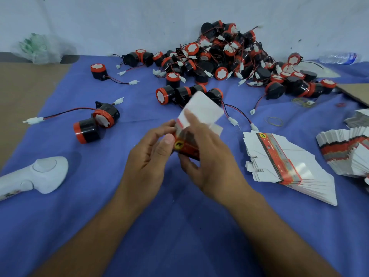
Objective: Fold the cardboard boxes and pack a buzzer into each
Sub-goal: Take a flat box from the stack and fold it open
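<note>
We hold a half-folded cardboard box (186, 145) in both hands, just above the blue cloth (179, 226) that covers most of the bench (24, 92). Our left hand (151, 154) pinches the box's red printed side, with the thumb against it and the fingers curled behind. Our right hand (209, 156) grasps the box from the other side, thumb below and forefinger laid up along the white flap (205, 106), which stands open and tilts away from us. The picture is blurred there, so we cannot tell how far the folds are made.

Just behind the flap lies a short row of buzzers (179, 93), black with orange rims and thin red and black wires. Farther back, against the pale wall, is a big pile of buzzers (229, 56) with tangled wires and white plugs. To our left two buzzers (95, 122) lie touching each other, and a single buzzer (98, 70) lies well apart, nearer the wall.

To our right, near the right hand, lies a fanned stack of flat boxes (279, 162), white with a red and black strip. A second stack (347, 152) lies beyond it at the edge of view. Rubber bands (275, 120) lie on the cloth between the first stack and the pile. At lower left rests a white plastic handle-shaped device (40, 174). A crumpled plastic bag (42, 47) sits at the far left by the wall, and a clear bottle (339, 56) lies at the far right.
</note>
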Tool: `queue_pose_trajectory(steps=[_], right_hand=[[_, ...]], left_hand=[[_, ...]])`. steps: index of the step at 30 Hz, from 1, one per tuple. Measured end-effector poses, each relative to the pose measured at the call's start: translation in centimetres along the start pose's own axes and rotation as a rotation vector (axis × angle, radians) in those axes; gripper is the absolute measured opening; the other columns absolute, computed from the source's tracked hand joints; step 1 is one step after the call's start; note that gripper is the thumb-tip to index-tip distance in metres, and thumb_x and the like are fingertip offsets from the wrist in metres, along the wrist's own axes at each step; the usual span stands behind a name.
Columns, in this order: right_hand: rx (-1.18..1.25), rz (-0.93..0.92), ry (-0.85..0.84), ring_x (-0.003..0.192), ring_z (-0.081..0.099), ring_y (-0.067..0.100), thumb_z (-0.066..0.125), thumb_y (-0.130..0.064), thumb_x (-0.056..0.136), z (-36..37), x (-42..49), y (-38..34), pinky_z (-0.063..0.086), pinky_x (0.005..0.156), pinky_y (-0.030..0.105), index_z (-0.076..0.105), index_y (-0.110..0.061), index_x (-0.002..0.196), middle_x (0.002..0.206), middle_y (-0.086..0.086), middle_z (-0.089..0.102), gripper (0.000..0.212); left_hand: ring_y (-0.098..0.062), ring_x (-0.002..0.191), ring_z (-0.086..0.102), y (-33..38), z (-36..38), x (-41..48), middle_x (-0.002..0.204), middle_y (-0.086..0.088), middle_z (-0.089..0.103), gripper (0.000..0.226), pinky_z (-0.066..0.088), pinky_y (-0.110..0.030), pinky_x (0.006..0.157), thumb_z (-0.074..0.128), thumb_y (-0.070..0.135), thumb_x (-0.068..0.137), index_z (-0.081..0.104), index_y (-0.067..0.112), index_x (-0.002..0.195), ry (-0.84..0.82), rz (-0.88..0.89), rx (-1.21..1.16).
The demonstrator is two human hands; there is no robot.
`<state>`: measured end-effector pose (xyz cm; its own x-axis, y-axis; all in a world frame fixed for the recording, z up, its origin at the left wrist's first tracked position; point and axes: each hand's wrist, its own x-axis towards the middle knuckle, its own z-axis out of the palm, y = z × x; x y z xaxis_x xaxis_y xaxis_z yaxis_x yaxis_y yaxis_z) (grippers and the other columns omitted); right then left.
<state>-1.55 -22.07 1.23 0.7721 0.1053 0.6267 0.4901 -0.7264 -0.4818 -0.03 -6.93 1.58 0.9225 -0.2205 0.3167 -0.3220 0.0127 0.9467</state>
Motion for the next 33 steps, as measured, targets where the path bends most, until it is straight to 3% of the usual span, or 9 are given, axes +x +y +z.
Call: queue_pose_trajectory(steps=[6,11,15,18,20,23,29,31,33], right_hand=[[-0.265,-0.230,-0.134,0.101,0.062,0.025,0.071,0.003,0.072,0.7,0.4,0.9,0.037,0.103,0.039,0.052,-0.009,0.142,0.092,-0.003,0.073,0.073],[-0.165,-0.040,0.026,0.103,0.066,0.030,0.067,-0.011,0.090,-0.5,0.6,1.4,0.048,0.094,0.045,0.076,-0.002,0.099,0.106,0.006,0.074,0.016],[-0.148,0.303,0.013,0.114,0.065,0.025,0.055,-0.012,0.100,-1.0,0.5,1.2,0.049,0.094,0.031,0.072,0.003,0.091,0.140,0.003,0.061,0.024],[-0.241,0.439,-0.073,0.090,0.061,0.031,0.041,-0.017,0.104,-0.8,0.3,0.8,0.045,0.076,0.037,0.055,-0.004,0.092,0.135,0.003,0.061,0.023],[-0.216,0.518,-0.184,0.076,0.052,0.031,0.034,-0.021,0.106,-0.8,0.1,0.6,0.034,0.066,0.037,0.044,-0.009,0.098,0.095,0.006,0.062,0.018],[-0.060,0.560,-0.317,0.073,0.041,0.027,0.031,-0.017,0.107,-1.1,-0.2,0.2,0.035,0.068,0.040,0.041,-0.006,0.089,0.078,0.008,0.046,0.023],[0.145,0.602,-0.409,0.081,0.026,0.020,0.032,-0.006,0.096,-0.7,-0.3,-0.5,0.025,0.088,0.032,0.036,-0.012,0.082,0.086,0.001,0.036,0.016],[0.162,0.587,-0.420,0.084,0.025,0.023,0.033,-0.003,0.096,-0.5,-0.4,-0.2,0.026,0.081,0.033,0.037,-0.009,0.083,0.086,0.004,0.035,0.015],[0.208,0.609,-0.403,0.079,0.030,0.024,0.033,-0.004,0.094,-0.7,-0.2,-0.1,0.029,0.072,0.036,0.041,-0.002,0.092,0.081,0.004,0.038,0.009]], left_hand=[[-0.015,0.111,0.063,-1.2,-1.2,0.9,0.120,0.009,0.065,0.054,0.051,-0.044,0.095,0.066,0.051,0.083,0.039,0.047,0.129,-0.007,-0.112,0.186],[-0.002,0.091,0.065,-1.6,-1.6,1.3,0.109,0.009,0.063,0.043,0.047,-0.008,0.070,0.056,0.022,0.097,0.042,0.057,0.118,0.009,-0.068,0.257],[0.010,0.068,0.057,-1.8,-1.4,1.2,0.085,0.008,0.057,0.020,0.038,-0.002,0.058,0.056,0.015,0.097,0.059,0.033,0.104,0.105,-0.003,0.491],[0.002,0.088,0.059,-1.8,-1.4,1.1,0.101,0.013,0.062,0.012,0.036,0.001,0.069,0.065,0.018,0.090,0.060,0.028,0.095,0.182,0.004,0.579],[0.001,0.109,0.052,-2.0,-1.5,1.1,0.121,0.016,0.057,0.009,0.031,0.004,0.082,0.068,0.023,0.088,0.061,0.024,0.094,0.167,0.006,0.653],[-0.007,0.147,0.016,-2.5,-1.4,1.0,0.150,0.013,0.032,0.023,0.018,-0.022,0.116,0.054,0.035,0.096,0.056,0.016,0.109,0.061,0.039,0.785],[-0.015,0.149,0.008,-3.6,-1.5,0.7,0.156,0.006,0.025,0.099,-0.006,-0.046,0.120,-0.006,0.079,0.077,0.020,0.018,0.150,-0.227,-0.174,0.943],[-0.010,0.150,-0.007,-4.0,-1.5,0.6,0.162,0.008,0.012,0.105,-0.014,-0.042,0.120,-0.010,0.082,0.070,0.009,0.022,0.155,-0.282,-0.193,0.982],[-0.019,0.149,0.010,-4.1,-1.8,0.9,0.154,0.011,0.030,0.096,0.002,-0.044,0.122,0.000,0.083,0.074,0.026,0.029,0.149,-0.276,-0.143,0.957]])
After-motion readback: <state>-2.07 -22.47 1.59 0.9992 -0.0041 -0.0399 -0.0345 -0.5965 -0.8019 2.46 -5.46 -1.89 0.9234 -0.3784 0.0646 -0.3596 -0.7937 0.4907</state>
